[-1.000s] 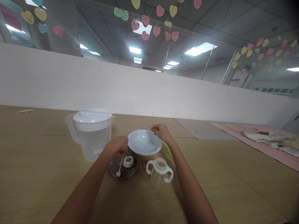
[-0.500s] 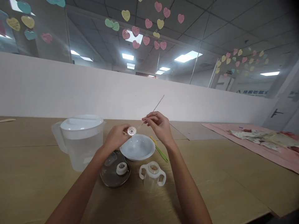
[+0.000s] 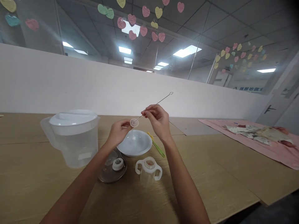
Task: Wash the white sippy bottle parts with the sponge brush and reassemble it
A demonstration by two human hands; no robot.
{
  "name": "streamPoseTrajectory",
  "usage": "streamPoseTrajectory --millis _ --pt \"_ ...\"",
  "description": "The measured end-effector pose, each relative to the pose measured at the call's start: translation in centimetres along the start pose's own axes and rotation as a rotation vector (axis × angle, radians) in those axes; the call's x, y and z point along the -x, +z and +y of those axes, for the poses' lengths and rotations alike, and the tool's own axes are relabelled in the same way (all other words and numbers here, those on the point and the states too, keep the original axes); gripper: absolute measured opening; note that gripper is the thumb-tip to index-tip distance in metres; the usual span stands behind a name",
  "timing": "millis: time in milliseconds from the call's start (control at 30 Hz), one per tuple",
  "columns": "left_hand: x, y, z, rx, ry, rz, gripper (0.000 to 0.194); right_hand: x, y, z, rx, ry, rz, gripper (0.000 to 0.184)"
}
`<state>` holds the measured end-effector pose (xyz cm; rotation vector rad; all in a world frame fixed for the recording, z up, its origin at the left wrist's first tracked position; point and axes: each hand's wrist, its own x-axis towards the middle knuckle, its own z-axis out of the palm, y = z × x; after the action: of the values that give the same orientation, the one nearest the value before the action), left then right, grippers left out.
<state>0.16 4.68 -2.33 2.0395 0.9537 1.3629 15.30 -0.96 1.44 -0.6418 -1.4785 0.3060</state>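
Note:
My left hand (image 3: 120, 132) pinches a small round translucent piece (image 3: 134, 123), which looks like a bottle nipple, with its wide end turned toward me. Between the fingers of my right hand (image 3: 158, 119) is a thin wire brush (image 3: 164, 98) with a loop at its upper end. Its lower end reaches into or against the nipple; bristles are too small to make out. Both hands are above a white bowl (image 3: 134, 151). A two-handled baby bottle (image 3: 148, 174) stands uncapped in front of the bowl, and a white collar ring (image 3: 118, 164) lies on a dark tray (image 3: 112, 179).
At the left stands a lidded clear pitcher (image 3: 77, 146) with water. A green-handled brush (image 3: 158, 147) lies right of the bowl. A clear cap (image 3: 111, 158) rests on the tray, partly behind my left forearm. Farther right, a pink cloth (image 3: 275, 152) carries packets.
My right hand has brought the wire brush's lower end to the nipple and tilted the shaft flatter. The nipple's face has turned. The whole view has shifted slightly.

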Motion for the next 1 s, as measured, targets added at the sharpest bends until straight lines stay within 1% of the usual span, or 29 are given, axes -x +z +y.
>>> streamPoseTrajectory --millis 200,367,467,533,567,667,733,833,900,1000 --pt "0.1 0.4 0.4 0.098 -0.008 0.007 0.032 0.3 0.5 0.4 0.112 -0.047 -0.061 0.007" --pt "0.3 0.6 1.1 0.192 0.038 -0.042 0.035 0.5 1.1 0.9 0.19 -0.071 -0.116 0.009" --pt "0.3 0.7 1.2 0.2 0.057 -0.107 0.037 0.6 0.9 0.1 0.296 -0.048 -0.133 0.011" --pt "0.4 0.8 1.1 0.186 0.062 -0.136 0.035 0.6 0.6 -1.0 0.359 -0.052 -0.098 0.012" --pt "0.4 0.8 1.0 0.178 0.061 -0.143 0.034 0.7 0.4 -1.6 0.374 -0.067 -0.061 0.014" --pt "0.4 1.1 0.7 0.183 0.038 -0.18 0.03 0.8 -0.1 -3.1 0.362 -0.126 0.052 0.022" --pt "0.5 1.5 0.6 0.228 0.036 -0.193 0.028 0.9 0.0 -3.3 0.316 -0.131 0.089 0.025" --pt "0.8 2.5 0.6 0.333 0.062 -0.153 0.029 1.0 0.8 -2.7 0.198 -0.078 0.101 0.028" --pt "1.0 3.2 0.7 0.391 0.073 -0.123 0.03 1.1 1.3 -2.2 0.143 -0.032 0.086 0.03" --pt "1.2 3.8 0.6 0.41 0.085 -0.089 0.032 1.2 1.7 -1.8 0.153 -0.004 0.062 0.03"
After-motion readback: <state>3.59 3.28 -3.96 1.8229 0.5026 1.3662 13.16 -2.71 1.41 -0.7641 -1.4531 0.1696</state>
